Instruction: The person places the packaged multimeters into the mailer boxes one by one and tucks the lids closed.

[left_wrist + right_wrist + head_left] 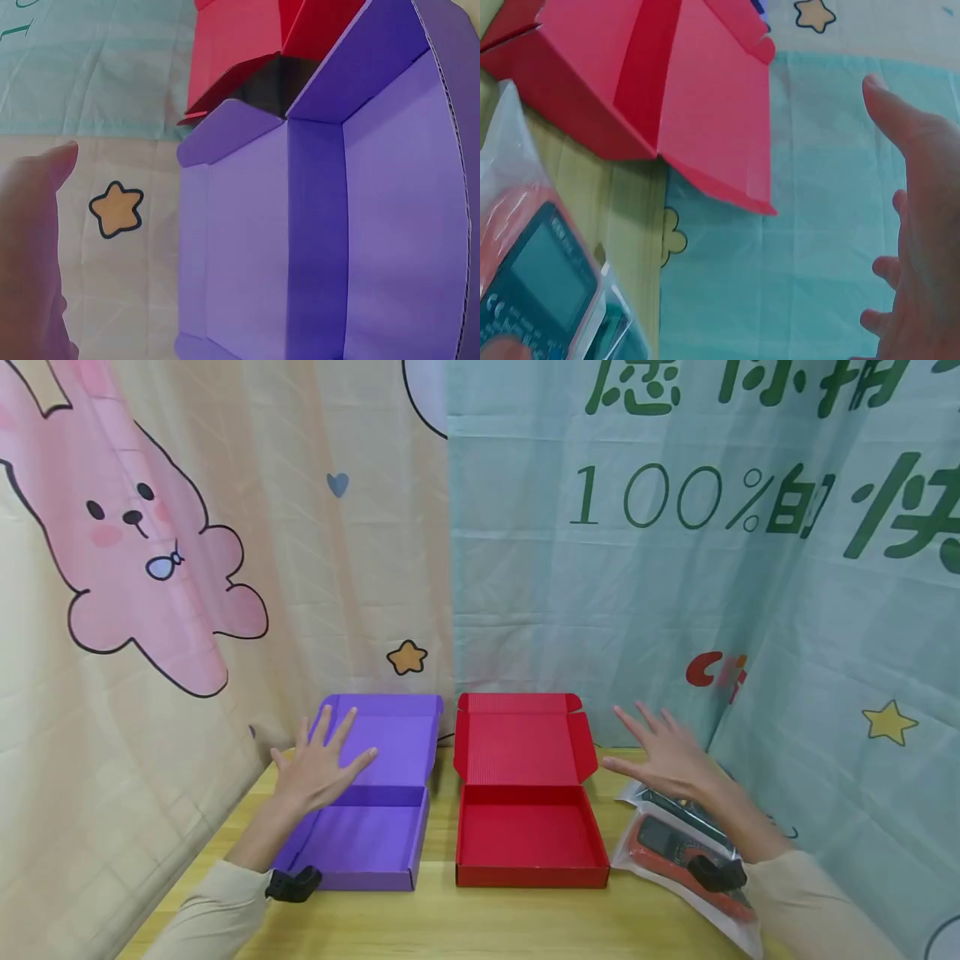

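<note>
Behind the counter [442,931] hangs a big cloth [525,610], thin, creased, printed w/ cartoons & lettering. Counter = pale wood-look, smooth, grain showing. Two boxes on it, lids up, side by side w/ a small gap: purple box [375,880] on the L, red box [532,877] on the R. Main risk, imo: both look light, so a sleeve [810,902] or wrist brushing a raised lid could tip it or shove the box askew. Both = thin cardboard, crisp folds, rectangular; the purple one's cut edge shows corrugation up close. L hand [315,772] is up over the purple box, fingers spread, holding nothing. R hand [667,760] ditto, fingers fanned, above the clear bags [697,907] R of the red box. Inside: an orange-red meter [660,839], partly hidden by a black mount [716,872] on the R wrist, plus a dark item [678,811] behind, ID unclear. Plastic looks slick, so a loose pinch could prob. let one slip; a low R wrist could also drag them. Meter: rounded casing, flat dark screen; bags crinkly, glossy.
</note>
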`<action>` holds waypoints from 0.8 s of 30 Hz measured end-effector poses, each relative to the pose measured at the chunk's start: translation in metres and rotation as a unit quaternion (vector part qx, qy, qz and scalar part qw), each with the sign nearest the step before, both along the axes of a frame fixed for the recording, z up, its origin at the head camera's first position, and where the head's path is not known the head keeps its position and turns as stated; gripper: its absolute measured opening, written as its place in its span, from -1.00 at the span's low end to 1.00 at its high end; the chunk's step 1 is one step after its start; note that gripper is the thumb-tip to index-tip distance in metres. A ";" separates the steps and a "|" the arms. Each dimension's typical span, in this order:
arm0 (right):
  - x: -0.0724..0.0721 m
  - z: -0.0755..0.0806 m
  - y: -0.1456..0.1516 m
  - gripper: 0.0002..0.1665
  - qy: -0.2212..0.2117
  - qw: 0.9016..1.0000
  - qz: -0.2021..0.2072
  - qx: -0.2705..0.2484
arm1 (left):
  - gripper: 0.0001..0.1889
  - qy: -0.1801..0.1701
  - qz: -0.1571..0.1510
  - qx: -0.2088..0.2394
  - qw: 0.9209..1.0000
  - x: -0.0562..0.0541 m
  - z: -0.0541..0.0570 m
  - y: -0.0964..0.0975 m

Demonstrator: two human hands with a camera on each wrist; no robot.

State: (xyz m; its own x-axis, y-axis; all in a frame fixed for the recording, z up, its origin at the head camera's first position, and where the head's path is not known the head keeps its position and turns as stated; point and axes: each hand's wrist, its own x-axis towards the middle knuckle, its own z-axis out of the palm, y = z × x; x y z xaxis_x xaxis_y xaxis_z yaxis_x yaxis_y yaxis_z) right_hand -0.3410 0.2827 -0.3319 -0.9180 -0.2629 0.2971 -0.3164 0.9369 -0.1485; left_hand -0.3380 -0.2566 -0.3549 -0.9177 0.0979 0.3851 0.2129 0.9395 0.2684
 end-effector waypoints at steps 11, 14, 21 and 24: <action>0.014 -0.011 0.045 0.17 -0.041 0.993 0.057 -0.097 | -0.01 0.002 -0.037 0.048 0.998 0.021 -0.013 -0.043; 0.018 -0.016 0.054 0.16 -0.047 0.991 0.066 -0.109 | 0.02 -0.010 -0.057 0.090 0.994 0.029 -0.020 -0.058; 0.024 -0.030 0.070 0.15 -0.043 0.987 0.087 -0.127 | 0.09 -0.072 -0.099 0.226 0.966 0.046 -0.041 -0.085; 0.030 -0.036 0.075 0.15 -0.044 0.986 0.088 -0.137 | 0.13 -0.103 -0.092 0.262 0.955 0.055 -0.054 -0.095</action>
State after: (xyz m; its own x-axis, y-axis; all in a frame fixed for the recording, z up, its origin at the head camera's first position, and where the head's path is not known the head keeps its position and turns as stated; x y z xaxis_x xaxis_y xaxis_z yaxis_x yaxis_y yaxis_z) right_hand -0.3107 0.3577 -0.3677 -0.8906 -0.3422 0.2996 -0.4454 0.7897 -0.4219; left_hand -0.2830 -0.3514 -0.4085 -0.9653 0.1075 0.2378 0.2524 0.6168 0.7456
